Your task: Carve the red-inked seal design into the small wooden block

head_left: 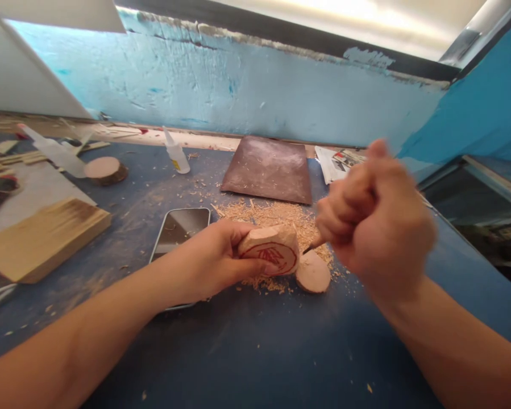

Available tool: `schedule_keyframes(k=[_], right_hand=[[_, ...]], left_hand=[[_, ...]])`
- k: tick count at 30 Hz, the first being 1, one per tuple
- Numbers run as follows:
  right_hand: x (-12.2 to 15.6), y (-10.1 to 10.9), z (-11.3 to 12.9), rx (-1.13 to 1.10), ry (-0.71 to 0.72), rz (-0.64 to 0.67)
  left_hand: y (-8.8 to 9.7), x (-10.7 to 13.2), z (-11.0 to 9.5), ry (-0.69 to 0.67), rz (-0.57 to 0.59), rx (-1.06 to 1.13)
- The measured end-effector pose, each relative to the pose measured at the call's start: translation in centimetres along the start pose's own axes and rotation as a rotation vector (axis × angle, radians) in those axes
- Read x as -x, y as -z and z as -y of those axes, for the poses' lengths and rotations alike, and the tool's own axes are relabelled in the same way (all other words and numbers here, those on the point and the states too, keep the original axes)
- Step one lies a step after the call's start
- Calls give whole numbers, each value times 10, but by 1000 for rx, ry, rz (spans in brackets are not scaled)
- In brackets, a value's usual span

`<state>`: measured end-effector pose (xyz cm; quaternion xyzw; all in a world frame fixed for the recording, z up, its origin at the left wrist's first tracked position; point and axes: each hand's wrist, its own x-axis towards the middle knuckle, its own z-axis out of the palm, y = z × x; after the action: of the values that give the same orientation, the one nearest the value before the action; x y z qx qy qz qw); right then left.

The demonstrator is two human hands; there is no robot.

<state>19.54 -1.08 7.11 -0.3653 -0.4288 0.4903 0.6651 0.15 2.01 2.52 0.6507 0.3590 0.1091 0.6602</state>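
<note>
My left hand [212,258] grips a pale round wooden piece [272,251] with a red drawing on its face, tilted up off the blue table [246,352]. My right hand [374,218] is closed in a fist around a thin carving tool [310,248]; its dark tip pokes out just right of the wooden piece. The right hand is blurred by motion. A second round wooden disc [312,274] lies flat on the table beside the held piece, among wood shavings [276,218].
A phone [179,228] lies face up under my left wrist. A brown sheet [268,168] and a glue bottle [176,153] sit behind. At left are a wood block [42,236], a bark-edged wood slice [105,169] and sticks. Newspaper [338,162] lies at back right.
</note>
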Motion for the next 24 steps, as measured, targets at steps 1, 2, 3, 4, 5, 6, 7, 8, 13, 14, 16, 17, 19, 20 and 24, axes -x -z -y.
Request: schedule_keyframes(k=[1, 2, 3, 4, 5, 6, 7, 8, 13, 14, 16, 17, 19, 20, 24], right_hand=[[0, -1, 2, -9, 32, -14], [-1, -2, 4, -10, 50, -17], [-1, -3, 5, -2, 50, -10], [-1, -3, 5, 9, 44, -1], [-2, -2, 5, 20, 35, 2], [-2, -1, 3, 27, 34, 0], [-2, 0, 1, 28, 40, -3], [-2, 1, -2, 30, 49, -3], [-3, 2, -2, 32, 11, 41], [-3, 1, 0, 21, 33, 28], [-3, 0, 5, 3, 68, 4], [-3, -1, 6, 5, 54, 3], [-2, 0, 5, 12, 18, 4], [-2, 1, 2, 8, 10, 1], [-1, 3, -6, 11, -3, 23]], left_hand=[[0, 0, 0, 2, -1, 1], [0, 0, 0, 0, 0, -1], [0, 0, 0, -1, 1, -5], [0, 1, -1, -2, 3, -8], [0, 1, -1, -5, 7, -7], [0, 1, -1, -8, 11, -6], [0, 1, -1, -9, 12, -6], [0, 1, -1, -11, 7, -7], [0, 1, -1, -11, -3, -6], [0, 1, 0, -10, -3, -12], [0, 1, 0, -8, -9, -29], [0, 1, 0, -9, -12, -33], [0, 1, 0, -13, -11, -23], [0, 1, 0, -14, -9, -13], [0, 1, -1, -23, -9, 4]])
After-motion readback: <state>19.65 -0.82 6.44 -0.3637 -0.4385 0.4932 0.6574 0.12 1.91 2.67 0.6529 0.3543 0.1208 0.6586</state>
